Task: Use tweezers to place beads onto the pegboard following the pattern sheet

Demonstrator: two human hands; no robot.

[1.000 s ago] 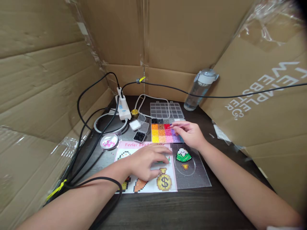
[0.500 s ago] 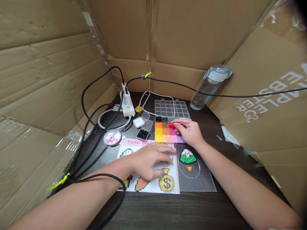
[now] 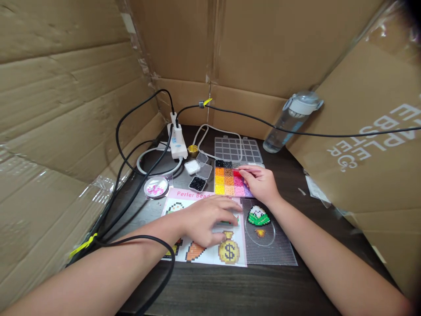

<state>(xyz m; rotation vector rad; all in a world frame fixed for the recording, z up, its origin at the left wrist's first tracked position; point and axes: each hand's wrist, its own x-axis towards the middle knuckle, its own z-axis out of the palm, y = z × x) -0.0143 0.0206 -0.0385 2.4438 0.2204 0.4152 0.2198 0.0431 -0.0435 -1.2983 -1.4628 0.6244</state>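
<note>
My right hand is closed on thin reddish tweezers, held low over the red compartment of the bead box. The tips are too small to make out. My left hand rests with fingers apart on a printed bead pattern sheet, covering its middle. Beside the sheet lies a clear pegboard. On it are a white and green bead figure with a dark outline and a small yellow-brown bead piece inside a clear ring outline.
Behind the sheet are a small box of black beads, a box of white beads and a round dish of pink beads. A power strip, black cables and a water bottle stand among cardboard walls.
The whole view has shifted slightly, so things appear a little further right. Both hands hold nearly the same pose, the right one still over the red beads.
</note>
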